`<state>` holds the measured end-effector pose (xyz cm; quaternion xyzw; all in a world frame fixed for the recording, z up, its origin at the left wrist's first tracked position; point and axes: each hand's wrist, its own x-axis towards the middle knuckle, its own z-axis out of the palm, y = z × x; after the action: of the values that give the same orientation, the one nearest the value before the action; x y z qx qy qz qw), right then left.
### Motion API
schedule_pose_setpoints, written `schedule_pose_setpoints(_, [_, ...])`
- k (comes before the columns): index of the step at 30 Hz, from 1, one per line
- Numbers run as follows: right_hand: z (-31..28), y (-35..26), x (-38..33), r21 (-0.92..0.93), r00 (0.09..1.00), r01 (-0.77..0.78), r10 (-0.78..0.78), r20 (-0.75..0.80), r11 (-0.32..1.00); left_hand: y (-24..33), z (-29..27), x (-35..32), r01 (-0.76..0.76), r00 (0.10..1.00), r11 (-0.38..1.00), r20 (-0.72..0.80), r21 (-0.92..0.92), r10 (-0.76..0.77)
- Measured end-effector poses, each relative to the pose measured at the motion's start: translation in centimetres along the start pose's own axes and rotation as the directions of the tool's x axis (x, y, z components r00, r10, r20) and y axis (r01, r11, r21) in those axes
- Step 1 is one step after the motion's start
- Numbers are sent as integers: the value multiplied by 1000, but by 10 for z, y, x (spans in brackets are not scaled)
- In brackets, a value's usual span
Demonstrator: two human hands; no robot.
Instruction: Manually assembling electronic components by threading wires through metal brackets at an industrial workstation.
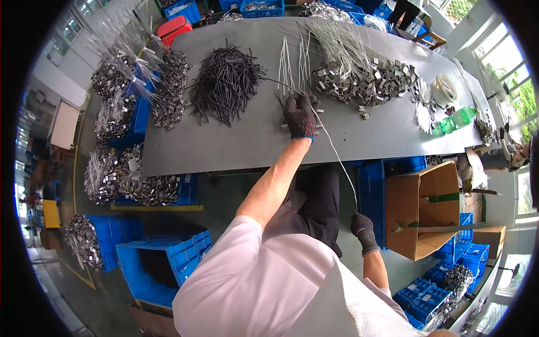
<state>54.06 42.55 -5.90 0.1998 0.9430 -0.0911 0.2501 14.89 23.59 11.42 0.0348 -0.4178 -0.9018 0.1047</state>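
Observation:
My left hand [300,115], in a dark knitted glove, is over the middle of the table, its fingers closed round a thin white wire [336,147]. A black sleeve-like strip [279,83] reaches from the left up to those fingers. Small metal pieces show at the edge of the glove, partly covered by it. The wire runs down to the right, off the table edge, to my right hand [364,223], also gloved and closed on its lower end. To the left lies a heap of short black tubes [227,84]. Several white wires [285,64] lie beyond my left hand.
Wires with metal end pieces [359,81] are heaped at the table's far right. A green bottle [459,119] lies near a white roll [444,90]. An open cardboard box [405,216] stands right of my legs. Blue crates [160,255] stand at the left.

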Motion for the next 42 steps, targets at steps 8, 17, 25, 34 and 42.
schedule_pose_setpoints(8, [-119, -95, 8, 707, 904, 291, 58, -424, 645, -40, -24, -54, 420, 608, 743, 447, 521, -656])
schedule_pose_setpoints(17, [-146, -136, 134, 542, 741, 591, -138, -657, 598, -19, -54, -84, 512, 609, 737, 418, 441, -674])
schedule_pose_setpoints(25, [-217, -194, 141, 361, 557, 814, -436, -707, 456, 5, -63, -33, 511, 626, 812, 524, 283, -577])
schedule_pose_setpoints(34, [-208, -216, 156, 711, 786, 609, -150, -599, 353, -26, -62, -53, 325, 849, 871, 292, 370, -441])
schedule_pose_setpoints(42, [-222, -106, 255, 642, 708, 176, 357, -609, 747, -14, -70, 65, 171, 723, 526, 257, 833, -641])
